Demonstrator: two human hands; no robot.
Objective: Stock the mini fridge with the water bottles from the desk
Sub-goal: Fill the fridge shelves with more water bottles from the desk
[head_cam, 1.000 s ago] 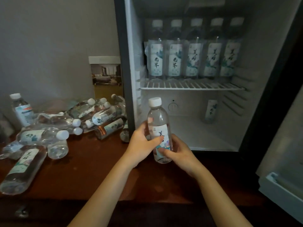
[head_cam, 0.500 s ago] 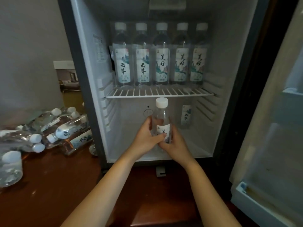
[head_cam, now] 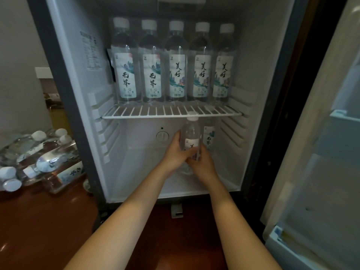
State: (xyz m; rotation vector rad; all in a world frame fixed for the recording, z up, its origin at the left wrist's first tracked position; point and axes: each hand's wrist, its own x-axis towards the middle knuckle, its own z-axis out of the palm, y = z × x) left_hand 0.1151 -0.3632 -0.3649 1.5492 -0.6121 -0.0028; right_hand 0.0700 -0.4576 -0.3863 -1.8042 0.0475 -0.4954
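if cap clips wire shelf [head_cam: 136, 112]: held bottle [head_cam: 190, 137] tips fwd, may knock rear bottle [head_cam: 209, 135] just beside it.
grips: left grip [head_cam: 175, 153] & right grip [head_cam: 203, 165] both wrapped round held bottle, low on label.
bottle pos: upright, lower compartment, cap near shelf edge.
bottle look: clear, white cap, pale label.

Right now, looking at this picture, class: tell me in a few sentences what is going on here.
A person is stocking an open mini fridge. The left hand and right hand together grip one upright water bottle in the lower compartment, just under the wire shelf, beside a lone bottle at the back. Five bottles stand in a row on that shelf. More bottles lie on the desk at left, not yet loaded.
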